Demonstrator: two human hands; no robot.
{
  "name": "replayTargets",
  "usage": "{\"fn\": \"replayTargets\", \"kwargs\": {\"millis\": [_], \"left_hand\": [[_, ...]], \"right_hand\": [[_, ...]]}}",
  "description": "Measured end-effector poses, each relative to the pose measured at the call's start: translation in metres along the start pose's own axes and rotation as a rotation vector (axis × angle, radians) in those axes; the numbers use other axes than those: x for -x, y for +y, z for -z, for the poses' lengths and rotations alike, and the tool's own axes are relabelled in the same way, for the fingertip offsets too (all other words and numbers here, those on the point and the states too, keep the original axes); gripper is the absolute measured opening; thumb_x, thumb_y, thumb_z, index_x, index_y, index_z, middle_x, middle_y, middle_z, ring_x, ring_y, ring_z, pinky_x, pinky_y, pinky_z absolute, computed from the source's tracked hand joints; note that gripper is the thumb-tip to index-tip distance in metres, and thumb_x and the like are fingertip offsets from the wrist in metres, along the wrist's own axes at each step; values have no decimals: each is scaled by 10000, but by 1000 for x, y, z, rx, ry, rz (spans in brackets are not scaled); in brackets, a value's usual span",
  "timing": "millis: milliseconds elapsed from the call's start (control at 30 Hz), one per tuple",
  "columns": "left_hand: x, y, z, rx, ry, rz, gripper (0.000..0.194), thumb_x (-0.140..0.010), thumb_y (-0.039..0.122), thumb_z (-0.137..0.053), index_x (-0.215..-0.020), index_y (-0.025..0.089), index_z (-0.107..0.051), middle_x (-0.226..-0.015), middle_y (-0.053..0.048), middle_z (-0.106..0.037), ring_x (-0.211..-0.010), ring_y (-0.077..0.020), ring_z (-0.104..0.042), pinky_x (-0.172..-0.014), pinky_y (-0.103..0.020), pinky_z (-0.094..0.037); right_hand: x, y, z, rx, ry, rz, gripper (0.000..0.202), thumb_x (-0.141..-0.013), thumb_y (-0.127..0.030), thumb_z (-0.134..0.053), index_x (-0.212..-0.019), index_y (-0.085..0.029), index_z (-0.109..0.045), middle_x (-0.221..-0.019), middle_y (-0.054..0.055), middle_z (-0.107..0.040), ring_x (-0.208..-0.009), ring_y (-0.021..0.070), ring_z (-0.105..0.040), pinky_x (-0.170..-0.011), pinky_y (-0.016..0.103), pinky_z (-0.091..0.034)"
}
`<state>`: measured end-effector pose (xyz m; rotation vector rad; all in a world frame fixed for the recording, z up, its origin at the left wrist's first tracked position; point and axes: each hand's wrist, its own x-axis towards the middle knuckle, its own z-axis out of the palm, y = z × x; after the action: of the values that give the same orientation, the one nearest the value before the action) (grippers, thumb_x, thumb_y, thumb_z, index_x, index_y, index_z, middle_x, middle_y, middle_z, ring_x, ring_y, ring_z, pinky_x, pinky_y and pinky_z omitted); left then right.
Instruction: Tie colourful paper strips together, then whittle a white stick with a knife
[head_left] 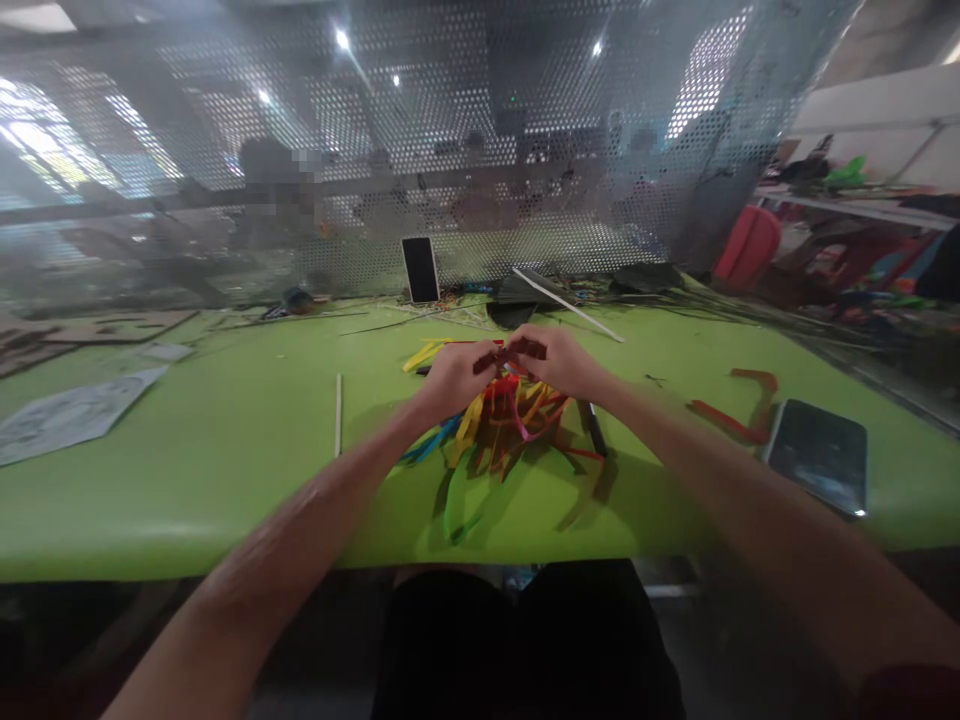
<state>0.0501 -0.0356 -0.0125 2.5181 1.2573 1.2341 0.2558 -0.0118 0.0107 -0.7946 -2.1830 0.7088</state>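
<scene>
A bundle of thin, flat, colourful strips [517, 412] in red, yellow, blue, green and pink spreads out on the green table [247, 430]. At its far end, my left hand [463, 375] is closed, fingertips pinched on the strips. My right hand [557, 362] meets it from the other side, also closed on the strips, the two sets of fingertips almost touching. Exactly which strip each hand pinches is hidden by the fingers. A dark, pen-like tool [595, 428] lies partly under the strips beside my right wrist.
A phone [819, 455] lies at the right near a folded orange-red strip [750, 410]. Another phone [421, 270] stands against the perforated metal screen [480, 190]. To the left are a white stick [338, 415] and a printed sheet [75, 412]. Scraps line the back.
</scene>
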Motion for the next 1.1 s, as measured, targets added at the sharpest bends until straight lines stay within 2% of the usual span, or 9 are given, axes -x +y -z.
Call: {"fn": "replayTargets", "kwargs": {"millis": [100,333,533,700,900,1100], "left_hand": [[1,-1,-1,6,-11,-24,142,-877,175,-573,-864,155,-714,-706,-4,-680,-617,-117,-554,-628,-234,-395],[2,-4,0,-9,-38,-32,169,-912,219,-574,-927,166,-734,-753,-20,-715,-644,-132,-590,-635,-244,-419],[0,-6,-1,7,-12,-18,215,-892,223,-599,-1058,163,-721,-961,-67,-763,-762,-162,-660,-695,-264,-479],[-2,-6,1,-12,-71,-48,223,-932,221,-526,-1028,146,-713,-922,-78,-747,-759,-169,-646,-714,-282,-478],[-3,-5,4,30,-98,-61,190,-913,225,-557,-997,145,-707,-877,-59,-729,-722,-150,-620,-676,-262,-458],[-3,-3,5,93,-98,-65,166,-902,210,-576,-996,151,-698,-856,-46,-719,-707,-134,-615,-669,-251,-456]], "right_hand": [[-1,1,-2,-5,7,-8,75,-864,-216,-578,-891,-175,-635,-708,2,-631,-625,133,-549,-627,266,-415],[-3,4,3,-14,-56,-31,99,-886,-252,-601,-892,-168,-653,-663,-4,-624,-592,129,-534,-614,263,-395],[-3,2,5,60,-62,-25,145,-869,-146,-537,-909,-163,-675,-671,2,-644,-603,134,-549,-625,264,-389],[-4,0,8,107,-129,4,160,-847,-131,-527,-856,-165,-684,-696,9,-670,-610,135,-563,-635,269,-403],[-4,2,7,-107,-160,-99,102,-866,-241,-621,-861,-162,-686,-673,10,-657,-587,133,-577,-593,268,-446],[-5,3,7,-213,-150,-141,275,-830,-434,-732,-828,-167,-668,-635,7,-650,-555,127,-577,-562,271,-468]]}}
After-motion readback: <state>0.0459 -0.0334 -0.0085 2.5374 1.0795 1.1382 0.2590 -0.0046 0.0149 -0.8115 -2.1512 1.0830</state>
